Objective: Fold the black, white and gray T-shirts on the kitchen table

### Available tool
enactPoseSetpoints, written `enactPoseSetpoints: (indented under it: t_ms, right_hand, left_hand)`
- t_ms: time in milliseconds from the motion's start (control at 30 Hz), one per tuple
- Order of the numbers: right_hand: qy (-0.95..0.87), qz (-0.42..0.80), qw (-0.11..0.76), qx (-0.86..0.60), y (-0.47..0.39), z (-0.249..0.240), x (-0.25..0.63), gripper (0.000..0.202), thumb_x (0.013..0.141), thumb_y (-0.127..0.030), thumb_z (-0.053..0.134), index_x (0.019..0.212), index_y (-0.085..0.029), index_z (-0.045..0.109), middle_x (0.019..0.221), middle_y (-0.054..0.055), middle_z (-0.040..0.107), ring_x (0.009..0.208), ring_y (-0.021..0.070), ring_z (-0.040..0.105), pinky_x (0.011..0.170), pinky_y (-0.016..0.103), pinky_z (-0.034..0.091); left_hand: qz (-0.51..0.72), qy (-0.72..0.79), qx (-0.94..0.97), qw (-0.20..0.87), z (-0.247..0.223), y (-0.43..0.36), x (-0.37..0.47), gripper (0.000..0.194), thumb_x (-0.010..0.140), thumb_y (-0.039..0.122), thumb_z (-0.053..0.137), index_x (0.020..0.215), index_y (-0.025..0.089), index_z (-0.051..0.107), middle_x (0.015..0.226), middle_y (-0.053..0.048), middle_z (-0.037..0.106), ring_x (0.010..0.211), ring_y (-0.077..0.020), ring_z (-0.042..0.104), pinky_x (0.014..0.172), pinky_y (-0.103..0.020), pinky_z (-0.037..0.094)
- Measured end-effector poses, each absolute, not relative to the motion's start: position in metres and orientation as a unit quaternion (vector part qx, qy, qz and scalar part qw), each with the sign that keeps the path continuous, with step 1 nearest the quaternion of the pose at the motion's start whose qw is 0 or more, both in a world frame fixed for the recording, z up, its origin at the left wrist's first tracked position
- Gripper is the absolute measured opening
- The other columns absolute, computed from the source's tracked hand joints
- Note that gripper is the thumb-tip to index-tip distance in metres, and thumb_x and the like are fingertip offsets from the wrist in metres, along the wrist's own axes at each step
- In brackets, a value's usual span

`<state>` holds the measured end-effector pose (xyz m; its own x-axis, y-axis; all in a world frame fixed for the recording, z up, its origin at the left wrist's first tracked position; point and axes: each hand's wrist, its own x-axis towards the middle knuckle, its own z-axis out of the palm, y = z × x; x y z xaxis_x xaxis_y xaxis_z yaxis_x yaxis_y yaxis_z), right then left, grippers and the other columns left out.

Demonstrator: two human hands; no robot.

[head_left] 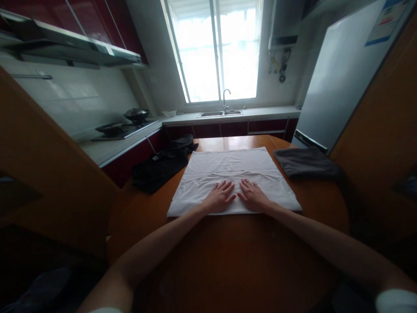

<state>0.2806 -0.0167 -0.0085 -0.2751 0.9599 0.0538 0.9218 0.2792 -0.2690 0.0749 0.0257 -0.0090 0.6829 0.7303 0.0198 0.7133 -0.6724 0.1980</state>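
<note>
A white cloth (pixel 231 161), folded into a broad rectangle, lies on the wooden table (pixel 228 243). Some wrinkles run across its middle. My left hand (pixel 220 196) rests palm down on the cloth, fingers spread and holding nothing. Just to its right, my right hand (pixel 253 195) also lies flat on the cloth with its fingers apart. A small gap separates the two hands, both near the cloth's front edge.
Black clothing (pixel 163 165) lies on the table's left side, a folded dark grey cloth (pixel 306 163) on its right. Beyond are a counter with a sink (pixel 211 114), a stove (pixel 130 129) with pans at the left, and a fridge (pixel 342 74) at the right.
</note>
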Motion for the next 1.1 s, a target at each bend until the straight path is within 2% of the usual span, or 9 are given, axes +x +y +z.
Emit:
enactPoseSetpoints:
  t_ms: [133, 233, 433, 600, 733, 833, 933, 1100]
  right_hand:
    - [-0.786, 0.093, 0.086, -0.605, -0.018, -0.009, 0.301, 0.070, 0.103, -0.050, 0.032, 0.158, -0.006, 0.031, 0.167, 0.018, 0.022, 0.156, 0.0284, 0.017, 0.124, 0.052, 0.016]
    - [-0.770, 0.084, 0.072, -0.628, -0.024, -0.015, 0.334, 0.072, 0.103, -0.052, 0.030, 0.158, -0.007, 0.031, 0.167, 0.018, 0.022, 0.156, 0.0287, 0.017, 0.124, 0.052, 0.017]
    - [-0.749, 0.037, 0.087, -0.656, -0.036, -0.032, 0.400, 0.072, 0.101, -0.053, 0.033, 0.155, -0.006, 0.039, 0.163, 0.019, 0.031, 0.154, 0.0300, 0.024, 0.124, 0.049, 0.022]
    - [-0.759, 0.015, 0.123, -0.640, -0.039, -0.037, 0.411, 0.068, 0.101, -0.052, 0.035, 0.151, -0.007, 0.045, 0.161, 0.019, 0.037, 0.152, 0.0295, 0.029, 0.124, 0.046, 0.024]
    - [-0.757, 0.012, 0.115, -0.643, -0.039, -0.035, 0.410, 0.065, 0.101, -0.049, 0.036, 0.150, -0.007, 0.046, 0.161, 0.019, 0.037, 0.152, 0.0295, 0.030, 0.124, 0.047, 0.026]
    - [-0.758, 0.016, 0.118, -0.642, -0.040, -0.034, 0.410, 0.064, 0.101, -0.048, 0.038, 0.150, -0.008, 0.047, 0.160, 0.019, 0.038, 0.151, 0.0302, 0.031, 0.124, 0.048, 0.027]
    - [-0.755, 0.020, 0.120, -0.645, -0.041, -0.034, 0.411, 0.065, 0.101, -0.049, 0.039, 0.150, -0.009, 0.047, 0.160, 0.019, 0.038, 0.151, 0.0306, 0.031, 0.124, 0.047, 0.027]
    - [-0.760, 0.014, 0.116, -0.640, -0.041, -0.034, 0.412, 0.065, 0.101, -0.049, 0.037, 0.150, -0.008, 0.048, 0.160, 0.019, 0.039, 0.151, 0.0299, 0.032, 0.123, 0.046, 0.028]
  left_hand:
    - [0.029, 0.404, 0.908, 0.107, -0.002, 0.034, 0.055, 0.069, 0.104, 0.061, 0.024, 0.161, 0.021, 0.030, 0.168, -0.011, 0.023, 0.156, -0.0308, 0.017, 0.124, -0.052, 0.018]
    - [0.016, 0.430, 0.899, 0.080, 0.000, 0.037, 0.018, 0.070, 0.104, 0.063, 0.020, 0.162, 0.023, 0.028, 0.168, -0.011, 0.021, 0.156, -0.0329, 0.014, 0.123, -0.057, 0.016]
    - [-0.002, 0.528, 0.849, 0.031, -0.004, 0.043, -0.070, 0.069, 0.104, 0.058, 0.020, 0.162, 0.021, 0.026, 0.168, -0.010, 0.019, 0.156, -0.0326, 0.014, 0.121, -0.061, 0.018]
    - [-0.003, 0.551, 0.833, 0.044, -0.005, 0.046, -0.091, 0.070, 0.104, 0.059, 0.019, 0.162, 0.021, 0.025, 0.169, -0.009, 0.016, 0.156, -0.0312, 0.013, 0.120, -0.065, 0.019]
    - [0.017, 0.535, 0.845, 0.009, -0.001, 0.043, -0.085, 0.067, 0.103, 0.056, 0.028, 0.159, 0.020, 0.035, 0.166, -0.012, 0.027, 0.154, -0.0340, 0.021, 0.119, -0.067, 0.021]
    - [0.081, 0.485, 0.869, -0.048, 0.003, 0.033, -0.076, 0.063, 0.103, 0.053, 0.034, 0.156, 0.019, 0.041, 0.162, -0.013, 0.037, 0.152, -0.0325, 0.028, 0.121, -0.059, 0.023]
    - [0.099, 0.424, 0.898, -0.060, 0.006, 0.017, -0.061, 0.066, 0.104, 0.055, 0.035, 0.159, 0.019, 0.036, 0.164, -0.011, 0.033, 0.154, -0.0297, 0.025, 0.124, -0.052, 0.020]
    - [0.009, 0.410, 0.911, 0.040, 0.005, 0.006, -0.046, 0.075, 0.103, 0.064, 0.026, 0.164, 0.022, 0.015, 0.168, -0.008, 0.020, 0.156, -0.0297, 0.014, 0.125, -0.053, 0.017]
